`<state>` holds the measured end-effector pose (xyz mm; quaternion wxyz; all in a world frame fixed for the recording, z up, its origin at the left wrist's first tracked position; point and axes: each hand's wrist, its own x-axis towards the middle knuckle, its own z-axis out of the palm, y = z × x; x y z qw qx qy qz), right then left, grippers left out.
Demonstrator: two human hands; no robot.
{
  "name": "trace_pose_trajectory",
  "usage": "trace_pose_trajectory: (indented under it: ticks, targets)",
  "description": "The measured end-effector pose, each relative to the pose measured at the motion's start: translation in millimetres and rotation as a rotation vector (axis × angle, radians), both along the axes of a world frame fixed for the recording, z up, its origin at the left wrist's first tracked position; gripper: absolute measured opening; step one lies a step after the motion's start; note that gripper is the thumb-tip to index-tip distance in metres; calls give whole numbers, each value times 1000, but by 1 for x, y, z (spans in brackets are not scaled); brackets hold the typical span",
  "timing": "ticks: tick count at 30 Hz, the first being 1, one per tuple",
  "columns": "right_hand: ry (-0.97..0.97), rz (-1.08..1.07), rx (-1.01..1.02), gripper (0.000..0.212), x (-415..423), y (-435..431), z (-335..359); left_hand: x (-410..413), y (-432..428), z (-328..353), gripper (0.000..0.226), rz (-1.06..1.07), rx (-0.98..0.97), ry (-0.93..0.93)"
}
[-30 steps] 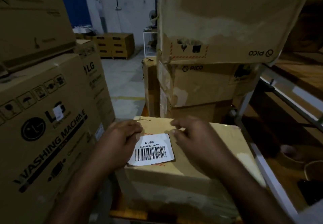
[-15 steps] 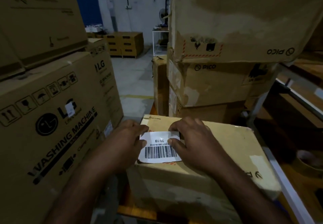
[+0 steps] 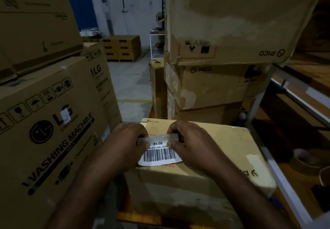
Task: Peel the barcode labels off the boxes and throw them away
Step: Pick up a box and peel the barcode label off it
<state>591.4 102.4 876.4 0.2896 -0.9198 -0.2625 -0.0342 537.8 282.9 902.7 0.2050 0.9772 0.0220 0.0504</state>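
Atop the box (image 3: 223, 150), near its left edge, the label (image 3: 159, 155) lies with its far edge lifted. That edge is pinched by left hand (image 3: 128, 144) and right hand (image 3: 192, 144). Advise pulling low, slowly and evenly, lest it tear.

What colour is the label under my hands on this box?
The barcode label is white with black bars and print; head view.

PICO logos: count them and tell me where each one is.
3. One, upside down, on the top box of the right stack; one on the box beneath it; one, partly hidden, on the near box bearing the barcode label. Others may be hidden.
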Motion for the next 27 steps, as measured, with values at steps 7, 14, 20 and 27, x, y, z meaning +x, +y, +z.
trace_pose_trajectory:
  ticks: [7, 14, 20, 27]
  targets:
    - [-27, -4, -58, 38, 4, -1, -4, -5, 3, -3, 10, 20, -61, -43]
    - [-44, 9, -5, 20, 5, -2, -6, -3, -2, -4, 16, 121, -151, -45]
    - [-18, 25, 75, 9, 3, -4, -4, 6, -4, 3, 21, 145, -136, 8]
    - [35, 1, 108, 36, 5, -3, -5, 5, -14, 6, 21, 227, -177, -1]
